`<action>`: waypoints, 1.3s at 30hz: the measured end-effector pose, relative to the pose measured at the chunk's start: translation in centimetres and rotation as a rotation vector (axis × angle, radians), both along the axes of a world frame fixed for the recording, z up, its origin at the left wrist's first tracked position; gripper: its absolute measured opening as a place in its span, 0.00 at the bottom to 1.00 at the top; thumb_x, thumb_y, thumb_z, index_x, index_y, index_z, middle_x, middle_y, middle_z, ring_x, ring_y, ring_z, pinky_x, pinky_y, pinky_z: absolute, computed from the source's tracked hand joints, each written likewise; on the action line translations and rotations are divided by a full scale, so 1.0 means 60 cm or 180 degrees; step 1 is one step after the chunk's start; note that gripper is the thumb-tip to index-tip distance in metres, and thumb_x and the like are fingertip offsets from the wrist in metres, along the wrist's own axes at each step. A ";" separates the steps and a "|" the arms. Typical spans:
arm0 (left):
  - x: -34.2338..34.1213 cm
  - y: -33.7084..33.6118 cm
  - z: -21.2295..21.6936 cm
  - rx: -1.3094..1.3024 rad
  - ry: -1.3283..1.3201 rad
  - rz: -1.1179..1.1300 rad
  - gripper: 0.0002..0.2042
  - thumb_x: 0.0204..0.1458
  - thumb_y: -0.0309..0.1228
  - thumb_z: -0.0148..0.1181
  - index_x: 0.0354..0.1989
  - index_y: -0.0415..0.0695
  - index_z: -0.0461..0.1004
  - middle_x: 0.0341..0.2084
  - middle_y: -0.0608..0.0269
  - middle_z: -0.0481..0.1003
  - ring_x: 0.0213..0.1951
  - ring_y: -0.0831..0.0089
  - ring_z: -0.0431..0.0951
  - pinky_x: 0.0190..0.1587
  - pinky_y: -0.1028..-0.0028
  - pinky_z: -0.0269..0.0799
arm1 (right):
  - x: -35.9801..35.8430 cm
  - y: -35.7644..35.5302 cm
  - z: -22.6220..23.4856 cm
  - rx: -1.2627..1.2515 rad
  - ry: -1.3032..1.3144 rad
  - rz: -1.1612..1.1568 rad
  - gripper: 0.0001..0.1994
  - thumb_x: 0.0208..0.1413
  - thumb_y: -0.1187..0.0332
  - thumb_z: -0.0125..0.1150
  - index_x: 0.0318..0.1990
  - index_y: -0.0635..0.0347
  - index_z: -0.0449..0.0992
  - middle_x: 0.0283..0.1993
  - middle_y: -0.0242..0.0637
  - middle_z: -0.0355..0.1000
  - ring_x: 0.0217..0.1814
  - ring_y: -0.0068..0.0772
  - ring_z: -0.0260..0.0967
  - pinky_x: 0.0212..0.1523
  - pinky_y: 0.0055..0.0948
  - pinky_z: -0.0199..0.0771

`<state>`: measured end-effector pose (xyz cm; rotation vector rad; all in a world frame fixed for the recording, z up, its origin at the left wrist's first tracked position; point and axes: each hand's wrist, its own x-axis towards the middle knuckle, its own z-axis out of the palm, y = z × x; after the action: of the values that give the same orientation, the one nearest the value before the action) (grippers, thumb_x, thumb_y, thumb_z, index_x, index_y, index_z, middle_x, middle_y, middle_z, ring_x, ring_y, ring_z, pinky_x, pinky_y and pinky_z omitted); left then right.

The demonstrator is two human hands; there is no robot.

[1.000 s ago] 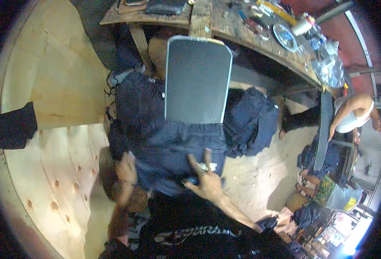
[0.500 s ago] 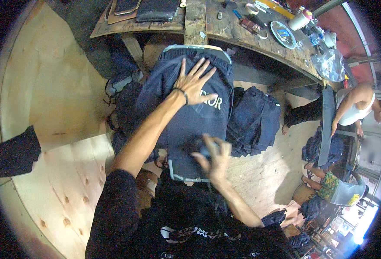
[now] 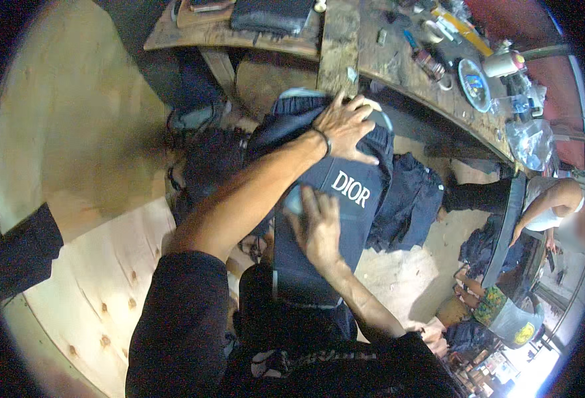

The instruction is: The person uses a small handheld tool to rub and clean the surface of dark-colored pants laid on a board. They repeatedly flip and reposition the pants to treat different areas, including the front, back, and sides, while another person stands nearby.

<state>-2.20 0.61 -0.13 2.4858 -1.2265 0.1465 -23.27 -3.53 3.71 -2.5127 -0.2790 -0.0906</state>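
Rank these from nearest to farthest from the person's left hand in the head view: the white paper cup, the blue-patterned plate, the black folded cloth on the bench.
From the left hand:
1. Black folded cloth, up and to the left on the bench.
2. Blue-patterned plate, to the right.
3. White paper cup, just beyond the plate, farther right.

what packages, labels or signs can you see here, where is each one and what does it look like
Print: white block letters on the dark navy garment stretched over the board, between the left hand and right hand.
Cup: white cylinder with a pink and yellow end, on the wooden bench, upper right.
Plastic bags: clear, crumpled, at the bench's right end.
Bright packages: small, blurred, bottom right.
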 end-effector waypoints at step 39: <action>-0.019 -0.009 0.022 0.0534 0.0077 0.0801 0.43 0.43 0.80 0.55 0.39 0.48 0.88 0.46 0.58 0.81 0.59 0.61 0.71 0.62 0.48 0.58 | -0.171 -0.167 -0.004 0.0013 0.0960 0.1034 0.34 0.50 0.61 0.76 0.66 0.55 0.74 0.55 0.48 0.72 0.59 0.51 0.68 0.61 0.50 0.71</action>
<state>-3.33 0.05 1.18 2.7729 -0.9470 0.0801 -33.56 -13.55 3.50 -2.3992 -0.5530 0.4124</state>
